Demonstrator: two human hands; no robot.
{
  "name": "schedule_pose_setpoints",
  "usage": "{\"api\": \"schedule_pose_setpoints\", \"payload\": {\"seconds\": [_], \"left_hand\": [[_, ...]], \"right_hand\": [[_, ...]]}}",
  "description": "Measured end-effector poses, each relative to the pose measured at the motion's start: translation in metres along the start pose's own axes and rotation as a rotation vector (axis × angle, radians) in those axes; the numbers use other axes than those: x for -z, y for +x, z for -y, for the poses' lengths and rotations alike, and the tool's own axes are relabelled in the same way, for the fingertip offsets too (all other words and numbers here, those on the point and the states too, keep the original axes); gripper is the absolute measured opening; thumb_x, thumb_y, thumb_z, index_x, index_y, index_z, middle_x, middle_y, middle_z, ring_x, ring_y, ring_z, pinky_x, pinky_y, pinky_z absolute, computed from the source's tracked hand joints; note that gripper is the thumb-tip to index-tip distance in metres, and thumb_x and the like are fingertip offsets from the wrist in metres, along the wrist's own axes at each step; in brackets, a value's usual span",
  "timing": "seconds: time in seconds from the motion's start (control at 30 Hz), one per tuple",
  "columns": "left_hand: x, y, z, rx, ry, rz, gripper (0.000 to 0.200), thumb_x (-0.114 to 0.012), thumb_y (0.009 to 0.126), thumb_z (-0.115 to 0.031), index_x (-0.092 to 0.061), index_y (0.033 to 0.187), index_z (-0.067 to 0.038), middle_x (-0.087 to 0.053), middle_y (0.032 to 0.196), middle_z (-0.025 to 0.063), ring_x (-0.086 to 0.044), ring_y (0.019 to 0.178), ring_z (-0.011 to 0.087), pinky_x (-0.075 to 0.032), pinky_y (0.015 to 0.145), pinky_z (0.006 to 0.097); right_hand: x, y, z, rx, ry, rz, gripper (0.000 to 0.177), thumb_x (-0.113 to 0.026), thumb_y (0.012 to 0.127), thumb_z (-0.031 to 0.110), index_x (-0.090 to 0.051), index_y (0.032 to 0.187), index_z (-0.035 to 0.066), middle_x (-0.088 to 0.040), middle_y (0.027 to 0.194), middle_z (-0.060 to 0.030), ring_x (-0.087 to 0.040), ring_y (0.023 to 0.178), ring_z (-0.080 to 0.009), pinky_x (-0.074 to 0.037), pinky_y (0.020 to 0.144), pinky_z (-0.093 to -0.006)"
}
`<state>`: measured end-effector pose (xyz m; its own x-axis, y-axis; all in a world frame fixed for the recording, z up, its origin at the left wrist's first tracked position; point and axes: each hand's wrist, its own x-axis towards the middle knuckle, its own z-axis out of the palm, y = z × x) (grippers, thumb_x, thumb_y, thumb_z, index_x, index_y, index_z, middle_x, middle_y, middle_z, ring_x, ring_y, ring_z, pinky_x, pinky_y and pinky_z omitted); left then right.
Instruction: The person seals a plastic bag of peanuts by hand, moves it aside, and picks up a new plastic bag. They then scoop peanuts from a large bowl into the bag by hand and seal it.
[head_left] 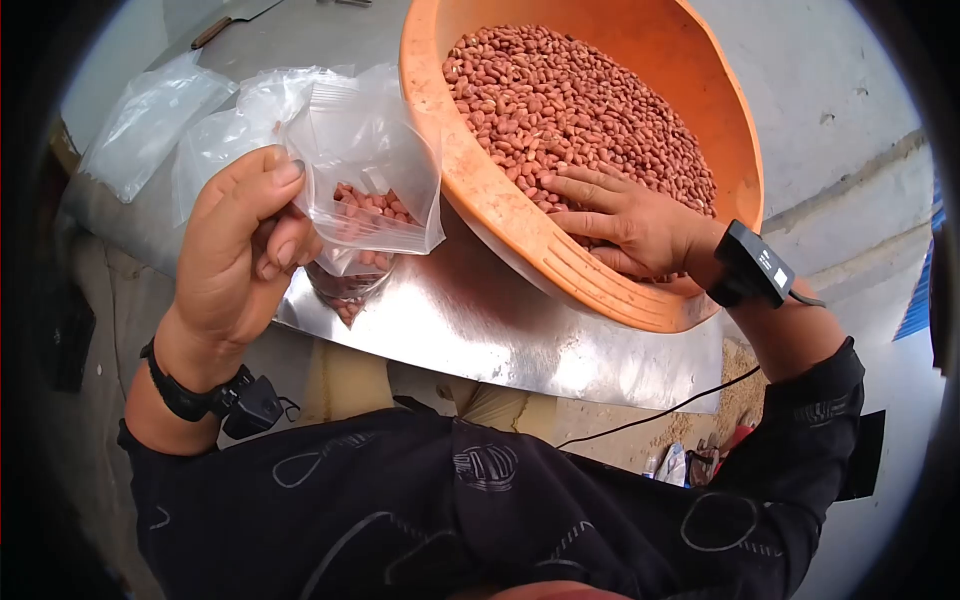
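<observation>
My left hand [235, 235] pinches the edge of a clear plastic zip bag [345, 130] between thumb and fingers. The bag's mouth gapes, and a small amount of red-skinned peanuts [375, 205] lies inside, down to its bottom corner. To the right, a large orange basin [590, 285] sits tilted, with a big heap of the same peanuts [575, 95] in it. My right hand [640, 220] rests inside the basin near its front rim, palm down on the peanuts with fingers stretched out. Its fingertips touch the heap, and the palm side is hidden.
More clear plastic bags [150, 120] lie flat on the metal table [450, 310], left of the basin. A knife with a wooden handle [212, 32] is at the back left. A black cable [665, 410] runs below the table's front edge, where several items lie on the floor.
</observation>
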<state>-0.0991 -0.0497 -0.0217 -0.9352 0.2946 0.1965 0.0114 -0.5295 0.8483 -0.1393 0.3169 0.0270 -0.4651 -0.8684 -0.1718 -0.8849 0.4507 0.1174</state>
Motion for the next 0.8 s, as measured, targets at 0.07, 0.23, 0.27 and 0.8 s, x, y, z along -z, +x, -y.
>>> {"api": "schedule_pose_setpoints", "payload": {"seconds": [0.07,0.23,0.27,0.8], "left_hand": [[0.001,0.000,0.002,0.000,0.006,0.008,0.020,-0.048,0.091,-0.019,-0.049,0.075,-0.006,-0.043,0.050,-0.0017,-0.030,0.043,0.0042,-0.030,0.051,0.0203],[0.000,0.003,0.002,0.012,0.012,0.000,0.019,-0.048,0.091,-0.019,-0.050,0.078,-0.006,-0.043,0.051,-0.0015,-0.031,0.043,0.0040,-0.029,0.050,0.0201],[0.001,0.003,0.002,0.013,0.006,0.006,0.019,-0.048,0.091,-0.019,-0.051,0.078,-0.005,-0.044,0.051,-0.0014,-0.031,0.043,0.0040,-0.029,0.050,0.0201],[0.001,0.003,-0.002,-0.006,-0.016,0.025,0.021,-0.049,0.091,-0.017,-0.051,0.074,-0.005,-0.046,0.052,-0.0005,-0.032,0.043,0.0045,-0.032,0.052,0.0214]], "right_hand": [[-0.004,-0.001,-0.012,0.020,-0.081,0.022,0.045,-0.060,0.081,0.018,-0.050,0.125,0.013,-0.034,0.141,-0.0174,-0.034,0.128,-0.0400,-0.029,0.106,-0.0489],[-0.011,0.002,-0.047,0.054,-0.193,-0.135,0.035,-0.065,0.074,0.013,-0.057,0.108,0.012,-0.043,0.133,-0.0132,-0.041,0.122,-0.0361,-0.038,0.100,-0.0455],[-0.012,0.002,-0.054,0.048,-0.234,-0.155,0.034,-0.065,0.074,0.012,-0.057,0.107,0.011,-0.044,0.131,-0.0131,-0.043,0.120,-0.0356,-0.040,0.099,-0.0448],[0.000,0.008,-0.126,-0.369,-0.341,-0.316,0.018,-0.060,0.078,0.010,-0.058,0.095,0.010,-0.052,0.089,-0.0104,-0.058,0.079,-0.0317,-0.050,0.069,-0.0390]]}}
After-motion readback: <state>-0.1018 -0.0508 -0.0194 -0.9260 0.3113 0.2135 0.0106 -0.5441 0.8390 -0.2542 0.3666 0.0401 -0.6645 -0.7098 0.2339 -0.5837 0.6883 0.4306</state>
